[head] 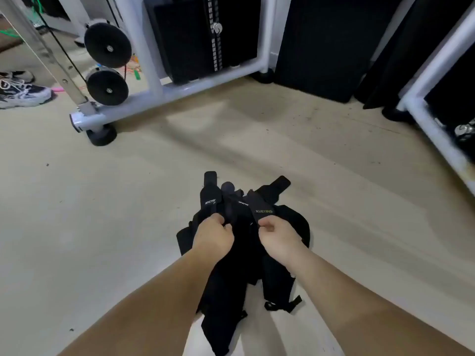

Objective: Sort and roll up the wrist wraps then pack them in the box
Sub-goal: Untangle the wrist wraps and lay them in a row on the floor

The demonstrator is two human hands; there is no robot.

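Observation:
A tangled bundle of several black wrist wraps (244, 255) hangs above the pale floor at the bottom middle of the head view. My left hand (213, 236) pinches one wrap with white lettering (212, 199) at the bundle's upper left. My right hand (277, 235) pinches another wrap marked with yellow-green lettering (262, 208) at the upper right. Both held ends stick up and away from me. Loose strap ends with loops (282, 304) dangle below my wrists. No box is in view.
A white gym machine frame (154, 96) with two black pulleys (108, 44) and a black foot (101, 136) stands at the back left. Another white frame (434, 129) runs along the right. Sneakers (23, 92) lie at the far left. Dark mats (321, 47) lean behind.

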